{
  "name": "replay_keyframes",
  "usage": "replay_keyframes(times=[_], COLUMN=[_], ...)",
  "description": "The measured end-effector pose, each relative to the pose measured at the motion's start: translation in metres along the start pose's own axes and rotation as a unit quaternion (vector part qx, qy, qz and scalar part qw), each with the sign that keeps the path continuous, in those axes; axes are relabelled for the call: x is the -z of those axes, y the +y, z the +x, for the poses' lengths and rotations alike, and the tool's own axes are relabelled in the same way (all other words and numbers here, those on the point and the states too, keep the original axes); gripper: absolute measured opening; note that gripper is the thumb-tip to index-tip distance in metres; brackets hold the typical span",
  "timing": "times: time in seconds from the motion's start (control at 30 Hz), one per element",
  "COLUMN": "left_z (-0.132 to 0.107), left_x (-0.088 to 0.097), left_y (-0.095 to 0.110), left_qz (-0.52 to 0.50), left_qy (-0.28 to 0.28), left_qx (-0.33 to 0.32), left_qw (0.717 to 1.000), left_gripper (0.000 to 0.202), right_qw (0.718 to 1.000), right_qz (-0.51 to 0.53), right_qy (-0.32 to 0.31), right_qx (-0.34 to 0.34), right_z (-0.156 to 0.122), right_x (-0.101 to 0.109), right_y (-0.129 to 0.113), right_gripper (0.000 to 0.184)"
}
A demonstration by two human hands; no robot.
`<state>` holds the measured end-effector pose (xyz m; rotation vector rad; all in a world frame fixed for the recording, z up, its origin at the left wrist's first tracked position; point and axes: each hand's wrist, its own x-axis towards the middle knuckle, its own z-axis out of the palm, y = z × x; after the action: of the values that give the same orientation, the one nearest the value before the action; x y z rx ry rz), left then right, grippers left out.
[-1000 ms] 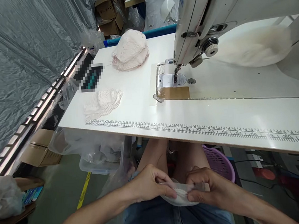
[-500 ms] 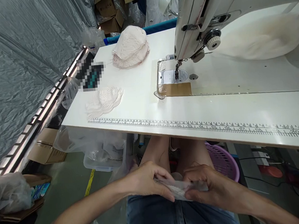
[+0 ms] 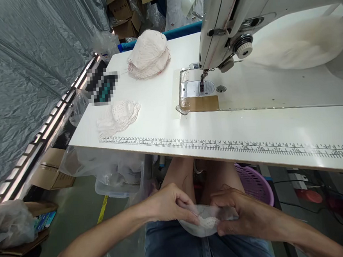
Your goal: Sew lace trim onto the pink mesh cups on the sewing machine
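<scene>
Above my lap, a thin translucent piece of white fabric (image 3: 202, 230) with a strip of lace (image 3: 209, 222) on it stretches between my two hands. My left hand (image 3: 177, 206) pinches its left side between thumb and fingers. On the other side, my right hand (image 3: 234, 208) grips the right end, thumb below and fingers above. The lower part of the fabric bulges in a rounded shape. Both hands are below the front edge of the white sewing table (image 3: 159, 123).
A sewing machine (image 3: 226, 34) stands on the table. To its left lie a stack of pale fabric cups (image 3: 148, 53) and a white lace piece (image 3: 119, 117). Below are a purple basket (image 3: 256, 183) and a clear plastic bin (image 3: 119, 183). Pale fabric (image 3: 300, 45) lies behind the machine arm.
The fabric has opened out from a narrow folded strip into a wider rounded shape, with more of it showing between my hands. Both hands stay in nearly the same place.
</scene>
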<state>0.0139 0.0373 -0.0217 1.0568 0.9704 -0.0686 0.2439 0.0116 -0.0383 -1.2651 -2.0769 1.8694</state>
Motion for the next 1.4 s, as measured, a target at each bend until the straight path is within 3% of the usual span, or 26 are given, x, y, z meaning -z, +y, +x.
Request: replay_keyframes(times=[0.23, 0.63, 0.97, 1.1, 1.23, 1.4], left_z=[-0.002, -0.002, -0.003, -0.003, -0.005, -0.005], left_x=[0.004, 0.005, 0.001, 0.0, -0.001, -0.003], left_y=[0.0, -0.003, -0.004, -0.004, -0.003, 0.018], left_qz=[-0.025, 0.006, -0.059, -0.085, -0.068, -0.083], left_qy=[0.009, -0.027, -0.02, -0.025, -0.024, 0.007], left_qx=[0.02, -0.044, -0.026, 0.007, 0.003, -0.033], left_qw=[0.999, 0.999, 0.998, 0.996, 0.997, 0.996], left_gripper=[0.033, 0.024, 0.036, 0.045, 0.041, 0.036], right_qw=[0.997, 0.989, 0.984, 0.987, 0.991, 0.989], right_qz=[0.051, 0.124, 0.17, 0.157, 0.115, -0.054], right_qy=[-0.001, -0.035, -0.035, -0.025, -0.002, 0.094], right_qx=[0.058, 0.075, 0.037, 0.037, 0.069, 0.097], right_z=[0.002, 0.0, -0.006, -0.007, -0.01, -0.027], right_x=[0.002, 0.005, 0.005, 0.005, 0.004, 0.013], right_y=[-0.002, -0.001, -0.005, -0.004, -0.001, -0.016], right_gripper=[0.015, 0.024, 0.02, 0.019, 0.028, 0.041])
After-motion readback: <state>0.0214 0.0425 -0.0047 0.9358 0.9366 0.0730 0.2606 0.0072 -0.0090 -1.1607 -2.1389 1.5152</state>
